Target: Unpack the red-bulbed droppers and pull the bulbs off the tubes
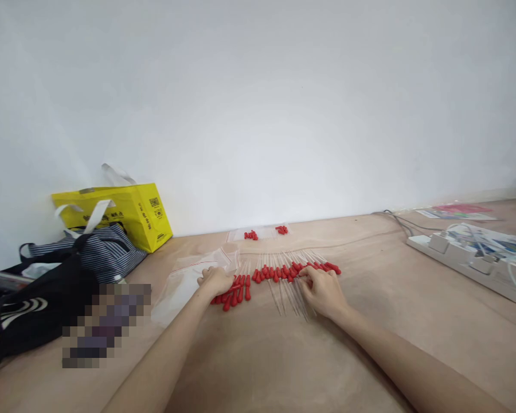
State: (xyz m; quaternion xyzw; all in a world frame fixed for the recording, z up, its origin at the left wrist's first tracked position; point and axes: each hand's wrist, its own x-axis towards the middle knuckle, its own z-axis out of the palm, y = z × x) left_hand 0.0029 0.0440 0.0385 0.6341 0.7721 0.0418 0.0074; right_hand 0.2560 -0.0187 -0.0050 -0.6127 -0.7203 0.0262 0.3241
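Several glass droppers with red rubber bulbs (284, 271) lie in a row on the beige surface. My left hand (215, 281) rests curled over a bunch of droppers (236, 293) at the row's left end, fingers closed around them. My right hand (322, 289) lies on the droppers near the row's right part, fingers bent and pinching at the red bulbs. Clear zip bags (184, 284) lie just left of my left hand.
A small clear bag with red bulbs (264, 232) lies by the wall. A yellow bag (129, 215), a striped bag (98, 249) and a black bag (30, 312) stand at left. A white power strip with cables (468, 258) and papers (458, 212) are at right.
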